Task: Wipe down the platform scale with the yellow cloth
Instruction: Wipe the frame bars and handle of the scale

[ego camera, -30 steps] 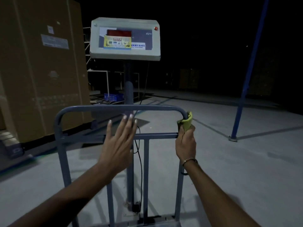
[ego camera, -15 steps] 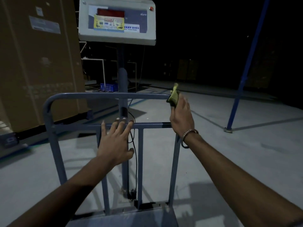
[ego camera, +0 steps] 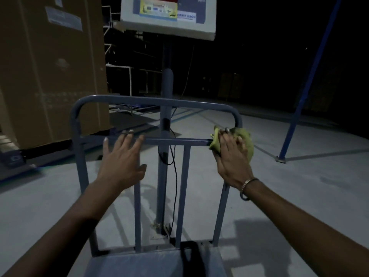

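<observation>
Right hand (ego camera: 232, 156) lower now; yellow cloth (ego camera: 242, 139) bunched.

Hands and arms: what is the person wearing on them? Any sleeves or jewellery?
Both forearms are bare, with no sleeves in view and no gloves. The right hand has a thin metal bracelet hanging loosely round its wrist. The left hand wears nothing on its wrist that can be seen. Its fingernails look pale at the tips.

Two hands (ego camera: 121, 158), one cloth (ego camera: 242, 139), one scale (ego camera: 155, 100)
</observation>
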The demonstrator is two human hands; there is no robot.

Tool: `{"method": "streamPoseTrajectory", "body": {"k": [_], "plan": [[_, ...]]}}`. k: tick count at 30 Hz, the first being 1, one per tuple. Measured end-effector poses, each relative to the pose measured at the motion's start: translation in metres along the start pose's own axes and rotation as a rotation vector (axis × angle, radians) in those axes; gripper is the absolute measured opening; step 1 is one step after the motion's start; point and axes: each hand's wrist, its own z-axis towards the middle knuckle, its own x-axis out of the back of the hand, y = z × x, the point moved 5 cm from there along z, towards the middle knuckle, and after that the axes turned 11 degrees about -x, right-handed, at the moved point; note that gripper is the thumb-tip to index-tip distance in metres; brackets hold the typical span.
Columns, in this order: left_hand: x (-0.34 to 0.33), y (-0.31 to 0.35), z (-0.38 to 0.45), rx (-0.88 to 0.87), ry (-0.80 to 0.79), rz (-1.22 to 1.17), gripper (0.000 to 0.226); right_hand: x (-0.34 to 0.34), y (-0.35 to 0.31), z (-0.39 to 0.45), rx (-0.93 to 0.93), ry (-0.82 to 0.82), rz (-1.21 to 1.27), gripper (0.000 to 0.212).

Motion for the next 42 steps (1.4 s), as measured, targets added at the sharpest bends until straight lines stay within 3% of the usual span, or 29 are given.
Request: {"method": "streamPoseTrajectory", "body": {"k": [6,9,13,16,19,22,26,30,36,42], "plan": [[0.003,-0.026,-0.029,0.029,0.052,0.078,0.104,0.018,-0.013,0.009,0.268,-0.053,-0.019,0.051],[0.003,-0.037,-0.040,0.034,0.061,0.070,0.108,0.022,-0.039,0.023,0.241,-0.113,0.072,0.040],[0.004,-0.044,-0.035,-0.002,0.034,-0.008,0.113,0.015,-0.120,0.037,0.251,-0.137,0.177,0.025],[0.012,-0.048,-0.031,-0.004,0.029,-0.004,0.105,0.007,-0.192,0.042,0.290,-0.148,0.183,0.026],[0.015,-0.054,-0.033,0.009,0.060,0.055,0.098,0.007,-0.216,0.045,0.327,-0.123,0.156,0.029],[0.018,-0.066,-0.043,0.091,0.107,0.037,0.095,0.012,-0.176,0.042,0.354,-0.164,0.165,0.031],[0.012,-0.077,-0.056,0.114,0.093,0.017,0.102,0.018,-0.057,0.036,0.204,-0.055,-0.009,0.041],[0.010,-0.076,-0.056,0.118,0.053,-0.033,0.110,0.007,-0.037,0.035,0.143,-0.010,-0.206,0.046],[0.011,-0.077,-0.048,0.144,0.001,-0.010,0.109,-0.001,-0.117,0.020,-0.028,0.034,-0.034,0.042],[0.014,-0.072,-0.045,0.168,0.069,0.014,0.098,-0.003,-0.235,0.026,0.048,0.003,0.056,0.040]]}}
